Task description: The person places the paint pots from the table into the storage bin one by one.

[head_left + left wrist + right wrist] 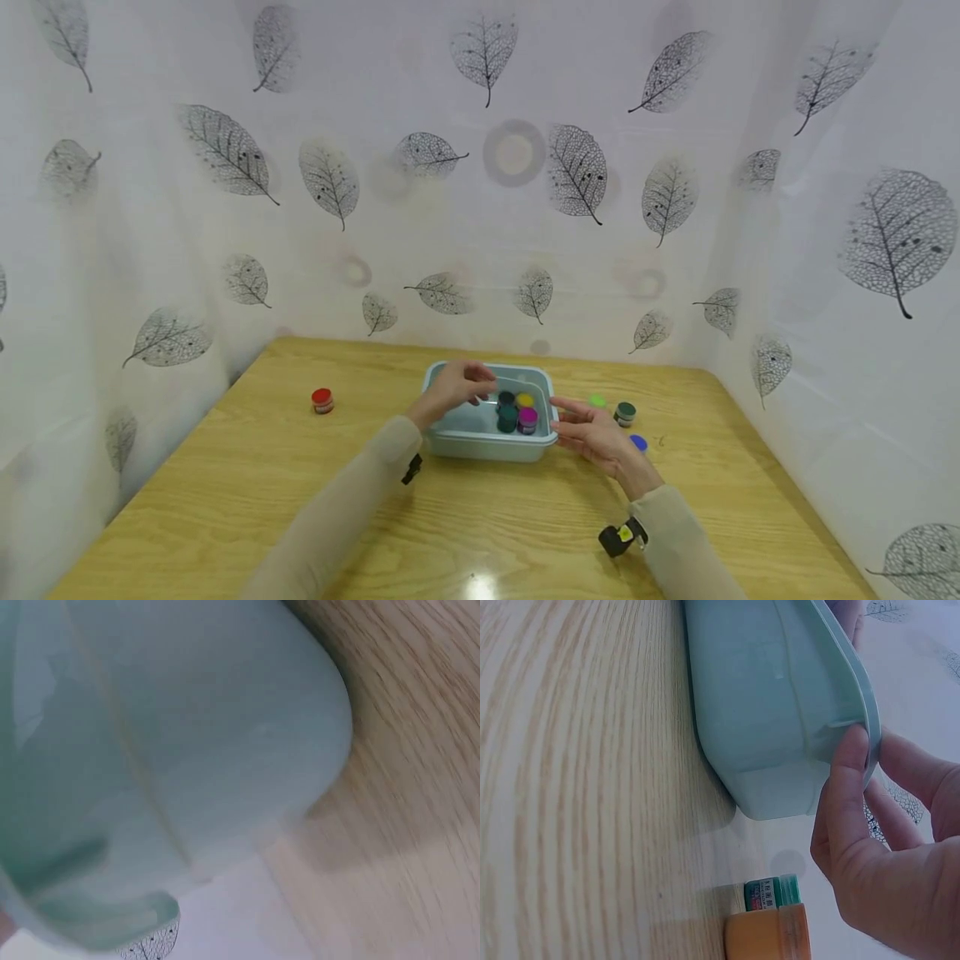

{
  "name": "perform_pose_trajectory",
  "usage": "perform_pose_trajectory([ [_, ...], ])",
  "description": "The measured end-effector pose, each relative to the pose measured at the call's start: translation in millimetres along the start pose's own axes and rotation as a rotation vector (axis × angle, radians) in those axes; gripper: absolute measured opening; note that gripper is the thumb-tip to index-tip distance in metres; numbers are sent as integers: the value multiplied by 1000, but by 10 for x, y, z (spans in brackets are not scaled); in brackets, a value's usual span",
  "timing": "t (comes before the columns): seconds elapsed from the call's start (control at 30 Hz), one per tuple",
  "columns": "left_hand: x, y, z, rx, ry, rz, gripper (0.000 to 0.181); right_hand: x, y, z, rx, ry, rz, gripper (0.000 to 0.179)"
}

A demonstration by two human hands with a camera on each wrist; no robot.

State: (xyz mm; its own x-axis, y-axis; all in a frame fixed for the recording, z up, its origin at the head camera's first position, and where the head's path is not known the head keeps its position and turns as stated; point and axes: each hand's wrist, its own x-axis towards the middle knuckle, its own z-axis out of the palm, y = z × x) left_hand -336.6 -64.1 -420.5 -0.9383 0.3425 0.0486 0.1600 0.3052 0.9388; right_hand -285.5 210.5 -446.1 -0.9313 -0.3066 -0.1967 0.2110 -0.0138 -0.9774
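Observation:
A pale blue-green plastic basin [480, 450] stands on the table with several small paint jars inside, among them a yellow-lidded jar [524, 401], a magenta-lidded jar [528, 420] and a dark green jar [507, 418]. My left hand [459, 388] reaches over the basin's left part, fingers loosely bent, with nothing visible in them; the left wrist view shows mostly the basin's side wall [225, 727]. At the opposite end my right hand [885, 832] pinches the basin's rim, thumb on one face and fingers on the other.
A red-lidded jar [322, 401] stands alone left of the basin. On the right are a light green lid [597, 401], a dark green jar [625, 414] and a blue lid [638, 442]. An orange jar [761, 936] shows low in the right wrist view. Leaf-printed curtains [480, 208] enclose the table.

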Motion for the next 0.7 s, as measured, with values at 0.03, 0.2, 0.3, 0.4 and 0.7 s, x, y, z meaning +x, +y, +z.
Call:
perform_pose_trajectory([
  [0.03, -10, 3, -18, -8, 18, 0, 23, -1, 0, 0, 1, 0, 0, 60],
  [0.2, -38, 2, -112, -33, 134, -20, 24, -8, -9, -4, 11, 7, -4, 60],
  [0.3, -40, -1, -167, -50, 189, -24, 24, -10, -10, -9, 5, 2, -8, 61],
  [0.4, -58, 10, -218, -75, 220, -35, 22, -9, -7, -9, 12, 11, -4, 60],
  [0.7, -202, -21, -434, -88, 202, -119, 28, -11, -11, 5, 7, 18, 2, 58],
])
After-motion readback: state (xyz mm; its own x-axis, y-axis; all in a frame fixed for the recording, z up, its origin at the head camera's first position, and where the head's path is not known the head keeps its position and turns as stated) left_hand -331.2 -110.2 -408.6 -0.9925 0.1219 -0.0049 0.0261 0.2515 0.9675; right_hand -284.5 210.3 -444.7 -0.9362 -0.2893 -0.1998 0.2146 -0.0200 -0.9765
